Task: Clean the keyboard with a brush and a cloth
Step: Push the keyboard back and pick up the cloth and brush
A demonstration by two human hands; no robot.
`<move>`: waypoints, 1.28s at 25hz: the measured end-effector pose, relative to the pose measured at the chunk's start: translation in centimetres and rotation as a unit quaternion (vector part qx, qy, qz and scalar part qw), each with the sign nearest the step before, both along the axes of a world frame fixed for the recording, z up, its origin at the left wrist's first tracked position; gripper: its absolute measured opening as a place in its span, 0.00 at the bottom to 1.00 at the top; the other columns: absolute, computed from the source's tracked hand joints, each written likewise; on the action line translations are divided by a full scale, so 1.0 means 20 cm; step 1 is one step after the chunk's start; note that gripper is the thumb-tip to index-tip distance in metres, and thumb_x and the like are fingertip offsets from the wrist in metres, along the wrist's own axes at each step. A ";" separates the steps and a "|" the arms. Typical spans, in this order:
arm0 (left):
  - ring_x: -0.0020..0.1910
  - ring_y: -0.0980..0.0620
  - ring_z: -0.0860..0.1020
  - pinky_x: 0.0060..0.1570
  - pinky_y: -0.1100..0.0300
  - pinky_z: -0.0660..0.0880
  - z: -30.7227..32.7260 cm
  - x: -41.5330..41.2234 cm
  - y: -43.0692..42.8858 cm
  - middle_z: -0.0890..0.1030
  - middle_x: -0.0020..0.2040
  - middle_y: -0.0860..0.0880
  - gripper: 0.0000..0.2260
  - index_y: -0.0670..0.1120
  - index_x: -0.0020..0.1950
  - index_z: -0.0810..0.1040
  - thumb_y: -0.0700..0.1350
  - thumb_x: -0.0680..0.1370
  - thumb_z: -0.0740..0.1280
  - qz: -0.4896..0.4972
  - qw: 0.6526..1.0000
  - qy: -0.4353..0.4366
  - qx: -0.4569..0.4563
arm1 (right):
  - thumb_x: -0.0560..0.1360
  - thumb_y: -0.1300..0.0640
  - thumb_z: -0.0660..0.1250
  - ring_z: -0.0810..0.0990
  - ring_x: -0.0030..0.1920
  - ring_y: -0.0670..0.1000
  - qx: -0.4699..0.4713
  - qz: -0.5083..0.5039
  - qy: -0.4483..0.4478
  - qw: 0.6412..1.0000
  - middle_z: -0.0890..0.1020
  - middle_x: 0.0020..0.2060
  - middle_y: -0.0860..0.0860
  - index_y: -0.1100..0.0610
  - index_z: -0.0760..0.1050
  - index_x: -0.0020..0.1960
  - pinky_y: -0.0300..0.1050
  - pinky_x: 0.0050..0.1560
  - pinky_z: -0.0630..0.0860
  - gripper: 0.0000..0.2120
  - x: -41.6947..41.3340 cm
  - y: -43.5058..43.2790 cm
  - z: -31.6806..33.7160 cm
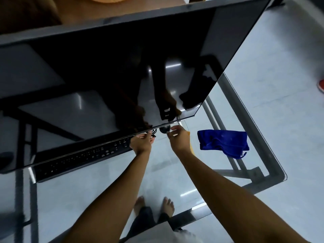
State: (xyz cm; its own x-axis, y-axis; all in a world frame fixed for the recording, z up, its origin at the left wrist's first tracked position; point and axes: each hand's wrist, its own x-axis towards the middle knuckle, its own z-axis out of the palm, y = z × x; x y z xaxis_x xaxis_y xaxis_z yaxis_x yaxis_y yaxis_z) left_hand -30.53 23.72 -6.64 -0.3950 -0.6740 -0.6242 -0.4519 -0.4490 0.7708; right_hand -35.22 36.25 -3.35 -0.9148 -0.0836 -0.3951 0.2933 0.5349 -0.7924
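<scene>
Our left hand (142,143) is curled by some black cables (154,132) and our right hand (179,139) fingertips a small dark round thing (164,129), can't tell if either actually grips, keyboard (84,155) just left of the left hand, blue cloth (222,142) right of the right one.
</scene>
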 end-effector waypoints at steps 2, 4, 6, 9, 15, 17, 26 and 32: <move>0.29 0.49 0.82 0.40 0.50 0.82 0.03 0.02 0.01 0.81 0.32 0.43 0.16 0.33 0.43 0.77 0.46 0.72 0.74 -0.051 0.996 -0.052 -0.051 | 0.74 0.59 0.70 0.79 0.46 0.50 0.080 0.033 0.083 0.993 0.79 0.47 0.51 0.55 0.74 0.57 0.44 0.47 0.78 0.13 0.03 0.13 0.01; 0.37 0.47 0.78 0.44 0.54 0.77 0.08 0.07 0.06 0.79 0.38 0.47 0.17 0.38 0.47 0.76 0.52 0.73 0.72 -0.115 0.970 -0.145 -0.156 | 0.73 0.58 0.72 0.76 0.53 0.51 0.166 0.071 0.118 0.976 0.77 0.53 0.52 0.54 0.72 0.61 0.47 0.54 0.77 0.18 0.08 0.30 -0.03; 0.41 0.44 0.75 0.41 0.56 0.69 0.14 0.10 0.15 0.77 0.39 0.47 0.16 0.40 0.44 0.74 0.54 0.75 0.68 -0.162 0.949 -0.152 -0.226 | 0.73 0.57 0.71 0.76 0.55 0.51 0.216 0.109 0.073 0.968 0.77 0.55 0.52 0.55 0.72 0.63 0.47 0.55 0.77 0.20 0.13 0.43 -0.06; 0.38 0.42 0.76 0.37 0.56 0.66 0.19 0.09 0.31 0.75 0.31 0.49 0.16 0.42 0.36 0.72 0.53 0.75 0.67 -0.232 0.936 -0.097 -0.245 | 0.75 0.60 0.68 0.81 0.45 0.51 0.209 0.140 0.038 0.967 0.81 0.45 0.52 0.57 0.77 0.51 0.42 0.42 0.77 0.06 0.14 0.55 -0.06; 0.39 0.44 0.79 0.34 0.59 0.67 0.26 -0.09 0.59 0.77 0.32 0.50 0.13 0.44 0.36 0.73 0.51 0.76 0.66 -0.337 0.898 -0.045 -0.279 | 0.74 0.59 0.67 0.77 0.37 0.47 0.093 -0.062 0.116 0.987 0.77 0.41 0.49 0.54 0.73 0.47 0.43 0.35 0.75 0.04 0.02 0.88 0.15; 0.43 0.49 0.78 0.38 0.59 0.71 0.26 -0.17 0.69 0.79 0.41 0.50 0.09 0.47 0.44 0.75 0.51 0.74 0.70 -0.426 0.850 -0.013 -0.311 | 0.73 0.60 0.64 0.77 0.37 0.50 0.121 -0.069 0.128 0.982 0.77 0.40 0.50 0.54 0.71 0.47 0.49 0.36 0.76 0.04 -0.11 1.01 0.16; 0.52 0.42 0.78 0.50 0.51 0.77 0.17 -0.39 0.78 0.78 0.54 0.43 0.12 0.43 0.56 0.80 0.37 0.73 0.70 -0.666 0.611 -0.006 -0.427 | 0.69 0.35 0.68 0.78 0.53 0.53 0.256 0.083 0.027 0.963 0.73 0.61 0.49 0.49 0.68 0.68 0.56 0.55 0.76 0.32 -0.12 1.28 -0.03; 0.53 0.41 0.77 0.54 0.50 0.75 0.32 -0.61 0.79 0.77 0.54 0.41 0.08 0.44 0.53 0.82 0.40 0.78 0.63 -0.744 0.543 -0.084 -0.379 | 0.66 0.27 0.64 0.81 0.40 0.50 0.270 0.060 -0.046 0.960 0.81 0.41 0.49 0.52 0.74 0.48 0.52 0.42 0.82 0.29 -0.01 1.25 0.04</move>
